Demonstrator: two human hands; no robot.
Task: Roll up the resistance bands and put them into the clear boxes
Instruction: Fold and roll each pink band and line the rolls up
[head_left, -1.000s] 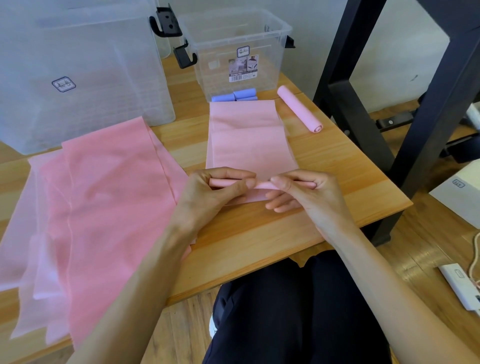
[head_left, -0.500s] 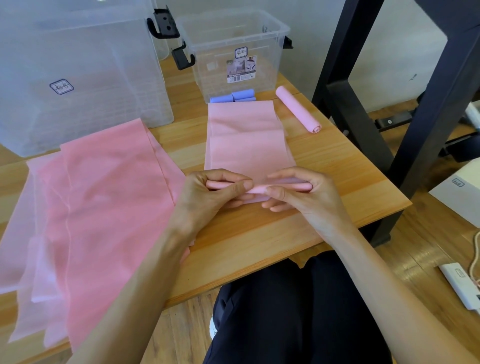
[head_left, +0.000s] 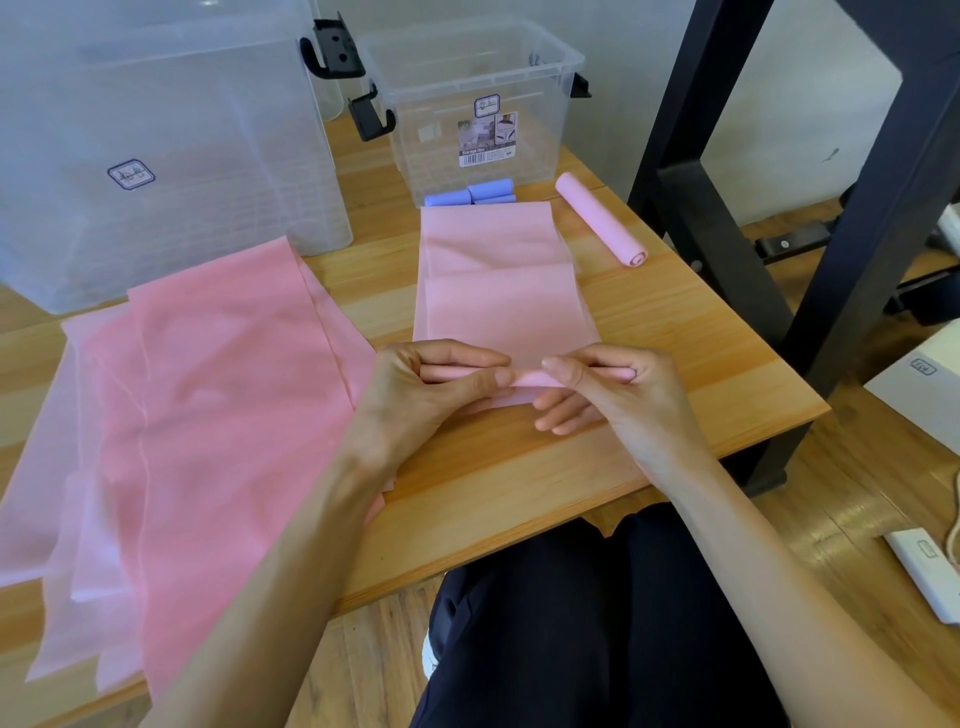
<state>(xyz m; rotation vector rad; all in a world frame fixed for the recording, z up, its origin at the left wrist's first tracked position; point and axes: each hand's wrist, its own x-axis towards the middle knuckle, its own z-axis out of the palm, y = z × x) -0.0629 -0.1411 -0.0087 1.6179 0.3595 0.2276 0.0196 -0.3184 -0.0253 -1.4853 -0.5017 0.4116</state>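
Observation:
A light pink resistance band (head_left: 498, 280) lies flat on the wooden table (head_left: 675, 332), its near end wound into a thin roll. My left hand (head_left: 431, 389) pinches the roll's left part. My right hand (head_left: 608, 384) curls round its right part. A finished pink roll (head_left: 600, 226) lies to the right of the band. Blue rolls (head_left: 470, 195) sit at the foot of the small clear box (head_left: 467, 104). A pile of flat pink bands (head_left: 208, 415) covers the table's left side.
A large clear box (head_left: 156, 156) stands at the back left. A black metal frame (head_left: 779, 208) rises at the right, past the table edge. A white box (head_left: 919, 395) and a white power strip (head_left: 924, 571) lie on the floor to the right.
Both hands have wound the roll a little further up the band, and the flat part has shortened slightly.

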